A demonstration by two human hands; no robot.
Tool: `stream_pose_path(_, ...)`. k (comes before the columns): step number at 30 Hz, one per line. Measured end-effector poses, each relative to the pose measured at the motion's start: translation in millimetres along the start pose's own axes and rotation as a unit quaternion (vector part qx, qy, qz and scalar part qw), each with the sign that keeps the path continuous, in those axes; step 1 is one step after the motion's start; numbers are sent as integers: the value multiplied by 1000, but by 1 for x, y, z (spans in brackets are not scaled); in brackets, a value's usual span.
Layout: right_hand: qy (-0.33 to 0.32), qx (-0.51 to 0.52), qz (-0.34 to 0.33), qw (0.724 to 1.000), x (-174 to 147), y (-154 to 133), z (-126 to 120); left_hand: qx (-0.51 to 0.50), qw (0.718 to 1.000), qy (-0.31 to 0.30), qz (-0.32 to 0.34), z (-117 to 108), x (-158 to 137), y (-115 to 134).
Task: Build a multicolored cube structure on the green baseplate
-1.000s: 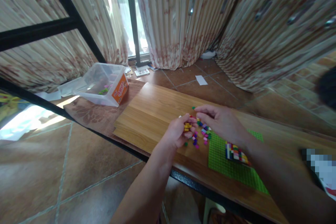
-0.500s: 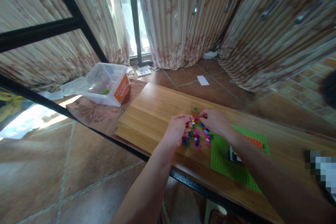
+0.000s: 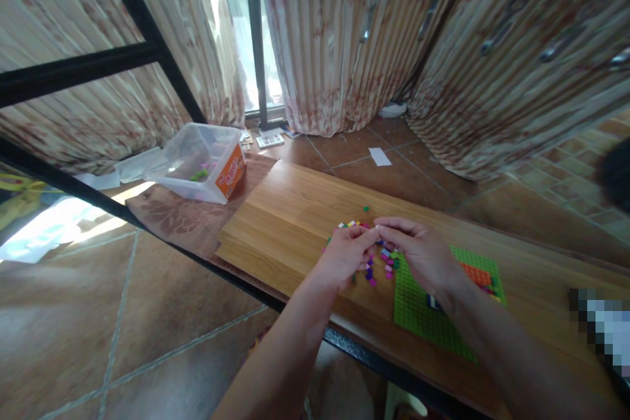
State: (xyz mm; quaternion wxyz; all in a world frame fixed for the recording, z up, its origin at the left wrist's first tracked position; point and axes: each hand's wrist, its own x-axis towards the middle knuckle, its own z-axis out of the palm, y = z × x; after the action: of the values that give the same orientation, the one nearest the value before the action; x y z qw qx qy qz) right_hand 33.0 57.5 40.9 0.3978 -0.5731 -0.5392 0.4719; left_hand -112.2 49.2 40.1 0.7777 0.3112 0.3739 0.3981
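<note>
My left hand (image 3: pixel 347 252) and my right hand (image 3: pixel 418 251) meet at the fingertips above the wooden board. Both are pinched closed, and whatever sits between the fingers is too small to make out. Below and around them lies a loose pile of small coloured toy bricks (image 3: pixel 370 273), partly covered by my left hand. A lone green brick (image 3: pixel 366 209) lies just beyond the pile. Under my right forearm is a green studded baseplate (image 3: pixel 416 318). It carries orange bricks (image 3: pixel 476 274) and a dark blue and white piece (image 3: pixel 433 302), partly hidden by the arm.
A clear plastic box (image 3: pixel 197 193) with an orange label and a few pieces inside stands left of the wooden board (image 3: pixel 280 210). Black metal frame bars (image 3: pixel 182 85) cross the left and top. A blurred-out object (image 3: pixel 603 325) lies at the right edge.
My hands have come together, fingertips now meeting; before, they were apart over the pile. My left hand has shifted right. The view has tilted slightly upward.
</note>
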Motion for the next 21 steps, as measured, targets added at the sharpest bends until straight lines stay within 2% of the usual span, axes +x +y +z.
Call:
stream_pose_path(5,66,-81,-54,993,-7,-3,8,-47,999,-5,-14,2,1,-4)
stream_pose_path(9,90,-158,-90,979,-6,-1,3,-77,996,38,-20,-2,2,4)
stream_pose_path(12,31,-263,-82,961,0,9,-7,-127,986,105,12,-15,1,19)
stream_pose_path(16,-85,-420,-73,900,2,19,-12,-185,978,88,41,-29,-3,34)
stream_pose_path(18,-97,-457,-88,880,3,19,-9,-192,979,63,42,-29,-6,37)
stream_pose_path(21,-76,-461,-104,878,10,14,-2,-199,978,38,41,-26,-9,37)
